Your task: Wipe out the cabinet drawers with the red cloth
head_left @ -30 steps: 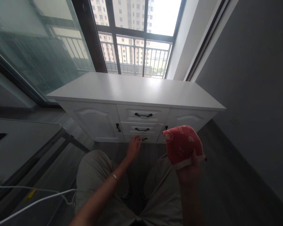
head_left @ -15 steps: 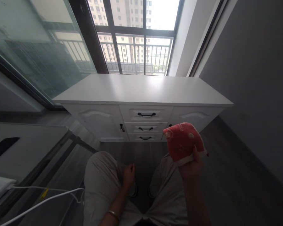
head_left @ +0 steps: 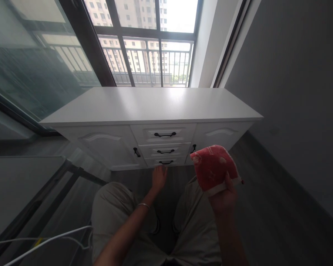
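Looking down through the head camera, you are crouching in front of a white cabinet (head_left: pixel 152 105) that is standing under a window (head_left: pixel 144 40). Your right hand (head_left: pixel 223 197) is gripping a red cloth (head_left: pixel 213 168), fingers closed around its lower pale edge, and is holding it up in the air to the right of the drawers, apart from the cabinet front. Your left hand (head_left: pixel 158 177) is reaching forward with its fingers loosely spread and holding nothing; its fingertips are sitting just below the bottom drawer (head_left: pixel 166 161), close to that drawer's dark handle (head_left: pixel 165 162), though you cannot tell whether they are touching it. A thin bracelet (head_left: pixel 143 205) is circling your left wrist.

All three drawers are sitting flush with the cabinet face, and the doors on either side are closed as well. The cabinet's front edge is overhanging slightly above the top drawer (head_left: pixel 163 133). A strip of grey floor (head_left: pixel 266 207) is lying open between your knees (head_left: pixel 113 207) and the cabinet base, and it is widening to your right, where it is running along a plain grey wall (head_left: pixel 294 92). On your left, a glass panel (head_left: pixel 30 74) and a dark frame are closing in that side, and a white cable (head_left: pixel 44 240) is trailing across the lower left corner.
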Demonstrator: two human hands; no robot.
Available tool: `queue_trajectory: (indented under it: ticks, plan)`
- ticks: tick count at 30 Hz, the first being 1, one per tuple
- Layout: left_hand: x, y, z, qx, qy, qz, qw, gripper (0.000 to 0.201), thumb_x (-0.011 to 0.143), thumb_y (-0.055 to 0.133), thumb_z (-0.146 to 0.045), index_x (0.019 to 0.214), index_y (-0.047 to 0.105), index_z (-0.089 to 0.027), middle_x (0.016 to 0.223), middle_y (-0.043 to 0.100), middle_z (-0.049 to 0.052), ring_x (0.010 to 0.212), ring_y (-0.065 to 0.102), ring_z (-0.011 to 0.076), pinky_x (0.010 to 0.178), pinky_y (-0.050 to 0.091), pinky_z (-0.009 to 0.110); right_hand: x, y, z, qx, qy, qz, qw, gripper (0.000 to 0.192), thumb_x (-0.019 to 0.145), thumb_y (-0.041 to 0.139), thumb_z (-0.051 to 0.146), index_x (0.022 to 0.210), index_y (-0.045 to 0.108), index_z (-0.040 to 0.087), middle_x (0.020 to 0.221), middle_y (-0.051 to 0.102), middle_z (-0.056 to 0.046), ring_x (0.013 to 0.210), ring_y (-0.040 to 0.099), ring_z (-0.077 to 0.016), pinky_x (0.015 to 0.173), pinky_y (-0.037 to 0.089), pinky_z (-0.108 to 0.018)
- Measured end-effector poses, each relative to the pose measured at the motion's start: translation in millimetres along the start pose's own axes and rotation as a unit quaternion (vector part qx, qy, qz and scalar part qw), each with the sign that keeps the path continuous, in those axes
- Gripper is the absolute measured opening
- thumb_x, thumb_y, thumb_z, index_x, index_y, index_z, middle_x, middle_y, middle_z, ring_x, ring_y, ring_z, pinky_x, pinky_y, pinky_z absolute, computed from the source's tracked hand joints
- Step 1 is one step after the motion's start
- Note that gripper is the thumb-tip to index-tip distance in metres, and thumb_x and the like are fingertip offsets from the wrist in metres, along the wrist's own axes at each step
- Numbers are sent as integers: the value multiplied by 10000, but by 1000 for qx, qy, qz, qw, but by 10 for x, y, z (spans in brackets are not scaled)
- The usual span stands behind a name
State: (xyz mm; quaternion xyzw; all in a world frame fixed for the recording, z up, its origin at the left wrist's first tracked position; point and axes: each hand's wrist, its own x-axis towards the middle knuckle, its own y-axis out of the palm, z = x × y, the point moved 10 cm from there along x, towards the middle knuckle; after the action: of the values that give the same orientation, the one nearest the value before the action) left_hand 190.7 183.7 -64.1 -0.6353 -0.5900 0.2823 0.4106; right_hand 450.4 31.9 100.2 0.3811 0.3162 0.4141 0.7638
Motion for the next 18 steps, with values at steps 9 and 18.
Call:
queue_trajectory:
  ticks: [9,18]
  plan:
    - [1143,329,-340,110,82,56,989,392,965,578,-322,1318,578,-150,1275,621,180,1219,552,305,1063,400,431,-49,92,174,6,-16,35,999,326,957,641,362,1274,710,320,1252,756,-32,1311,634,-277,1162,425,-661]
    - [1197,514,-225,156,104,95,978,548,870,692,-335,1375,530,-196,1297,612,182,1250,549,334,1083,380,460,-34,-29,283,0,-18,36,999,347,955,651,351,1295,702,306,1277,745,-43,1309,635,-282,1160,424,-659]
